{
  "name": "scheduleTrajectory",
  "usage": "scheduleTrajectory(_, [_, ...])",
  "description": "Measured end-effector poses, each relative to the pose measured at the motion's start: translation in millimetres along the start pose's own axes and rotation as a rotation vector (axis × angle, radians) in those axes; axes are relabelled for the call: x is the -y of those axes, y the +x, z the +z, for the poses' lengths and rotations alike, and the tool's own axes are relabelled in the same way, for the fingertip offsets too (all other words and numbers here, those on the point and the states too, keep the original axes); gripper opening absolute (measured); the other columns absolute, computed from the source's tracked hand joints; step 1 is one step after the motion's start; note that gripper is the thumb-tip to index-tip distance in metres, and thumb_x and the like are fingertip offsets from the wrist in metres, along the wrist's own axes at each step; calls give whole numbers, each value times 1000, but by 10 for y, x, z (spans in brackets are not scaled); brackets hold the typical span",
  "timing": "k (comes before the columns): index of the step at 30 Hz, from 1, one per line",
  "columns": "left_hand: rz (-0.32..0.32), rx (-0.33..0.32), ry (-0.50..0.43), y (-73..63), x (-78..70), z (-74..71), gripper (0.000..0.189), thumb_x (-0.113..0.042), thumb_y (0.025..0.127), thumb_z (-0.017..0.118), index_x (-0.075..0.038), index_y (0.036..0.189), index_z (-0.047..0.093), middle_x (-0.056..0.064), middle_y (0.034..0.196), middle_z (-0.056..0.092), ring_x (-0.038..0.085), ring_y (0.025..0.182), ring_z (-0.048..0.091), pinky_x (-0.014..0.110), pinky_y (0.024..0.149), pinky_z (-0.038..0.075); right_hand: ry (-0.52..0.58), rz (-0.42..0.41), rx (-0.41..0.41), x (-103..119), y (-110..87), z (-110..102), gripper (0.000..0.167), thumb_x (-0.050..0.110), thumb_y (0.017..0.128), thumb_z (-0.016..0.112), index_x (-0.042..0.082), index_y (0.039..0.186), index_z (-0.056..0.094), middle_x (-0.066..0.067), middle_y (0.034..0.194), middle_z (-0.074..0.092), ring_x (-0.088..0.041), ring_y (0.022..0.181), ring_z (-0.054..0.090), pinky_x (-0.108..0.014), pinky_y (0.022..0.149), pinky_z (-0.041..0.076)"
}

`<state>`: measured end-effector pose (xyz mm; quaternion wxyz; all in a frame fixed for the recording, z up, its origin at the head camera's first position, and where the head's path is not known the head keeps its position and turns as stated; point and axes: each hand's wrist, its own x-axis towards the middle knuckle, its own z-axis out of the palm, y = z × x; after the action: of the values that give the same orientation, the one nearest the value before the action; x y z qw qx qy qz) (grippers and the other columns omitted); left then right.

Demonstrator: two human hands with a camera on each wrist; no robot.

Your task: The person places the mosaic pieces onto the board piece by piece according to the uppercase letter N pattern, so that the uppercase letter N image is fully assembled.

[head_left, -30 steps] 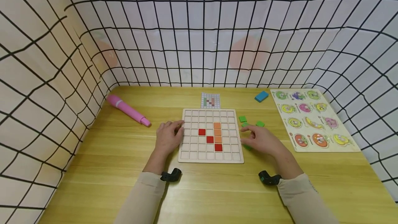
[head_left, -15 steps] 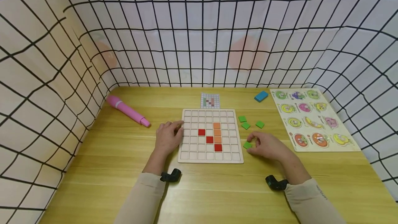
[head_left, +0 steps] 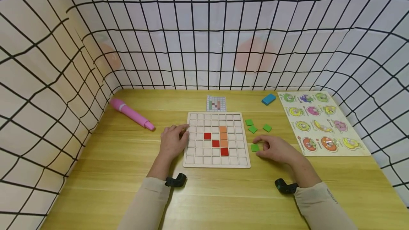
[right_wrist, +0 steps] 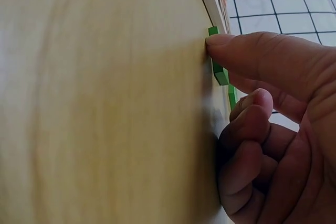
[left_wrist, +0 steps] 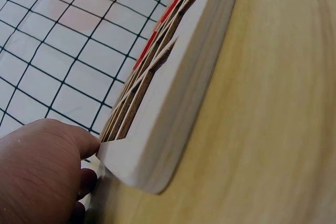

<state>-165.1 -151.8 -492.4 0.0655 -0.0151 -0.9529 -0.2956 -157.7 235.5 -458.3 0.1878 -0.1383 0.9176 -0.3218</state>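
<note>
A square wooden grid board (head_left: pixel 198 159) lies flat on the table, with several red and orange tiles in its cells. My left hand (head_left: pixel 172 141) rests at its left edge; in the left wrist view the thumb (left_wrist: pixel 73 137) touches the board's corner. To the board's right, a green tile (head_left: pixel 254 148) lies flat beside my right hand (head_left: pixel 277 149), near the thumb and index fingertips. From the right wrist, the thumb (right_wrist: pixel 247 51) overlaps that tile's edge while the other fingers curl loosely. Several more green tiles (head_left: pixel 252 129) lie just beyond.
A small printed pattern card (head_left: pixel 216 103) sits behind the board. Farther right are a blue block (head_left: pixel 268 99) and a fruit puzzle board (head_left: pixel 319 137). At left lies a pink microphone-shaped object (head_left: pixel 134 115). Mesh over white cloth (head_left: pixel 198 42) encloses the back and sides.
My right hand has drawn back rightward from the board's edge, uncovering the green tiles. The nearest tile has turned slightly over the last half second. The left hand stays put.
</note>
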Motion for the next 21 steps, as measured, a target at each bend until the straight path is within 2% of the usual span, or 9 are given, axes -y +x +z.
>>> scheduleTrajectory(13, [-6,7,-10,-3,-5,-9,37,-33,100,57,-25,135,68,8,112,70,30,106,53,48,92,36,-14,11,-16,-16,8,1,26,22,90,77,14,113,67,0,74,49,-15,66,46,-27,61,37])
scheduleTrajectory(21, [-4,3,-1,1,-9,-5,37,-34,100,57,-25,135,68,8,111,70,31,106,54,47,91,36,-30,-13,-18,-9,-2,3,22,21,92,75,15,111,67,0,74,50,-14,66,46,-27,61,37])
